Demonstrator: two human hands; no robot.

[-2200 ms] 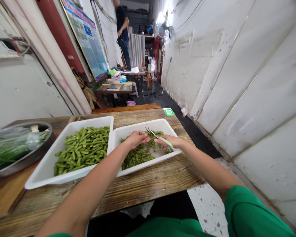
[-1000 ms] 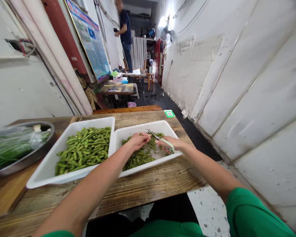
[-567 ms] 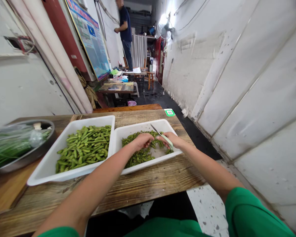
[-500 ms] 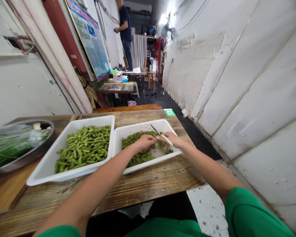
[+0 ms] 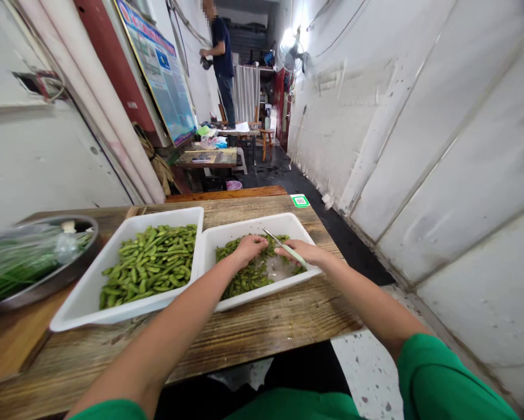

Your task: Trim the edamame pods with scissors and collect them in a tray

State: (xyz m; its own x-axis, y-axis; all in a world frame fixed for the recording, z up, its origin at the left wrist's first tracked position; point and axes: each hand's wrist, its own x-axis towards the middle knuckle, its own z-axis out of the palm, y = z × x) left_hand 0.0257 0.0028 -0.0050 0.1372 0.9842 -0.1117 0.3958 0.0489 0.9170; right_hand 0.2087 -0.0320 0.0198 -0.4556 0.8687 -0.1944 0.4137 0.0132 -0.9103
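My right hand [image 5: 306, 252] is closed round scissors [image 5: 295, 255] with pale green handles, their blades pointing up and to the left over the right-hand white tray [image 5: 213, 230]. My left hand [image 5: 252, 247] hovers over the same tray, fingers pinched together; whatever is between them is too small to make out. Under both hands lie green soybean pods and small dark trimmings [image 5: 248, 279], with a patch of bare tray bottom showing. A second white tray [image 5: 80, 297], to the left, holds a heap of plump green soybean pods [image 5: 150, 262].
A metal basin [image 5: 93, 242] with bagged green stalks [image 5: 17, 262] stands at the far left of the wooden table [image 5: 262, 326], near a wooden board [image 5: 17, 338]. A green code card [image 5: 300, 200] lies at the back edge. A person [image 5: 222, 52] stands on furniture farther off.
My left hand has moved slightly left, away from the scissors. My right hand has shifted little. The distant person now holds something dark.
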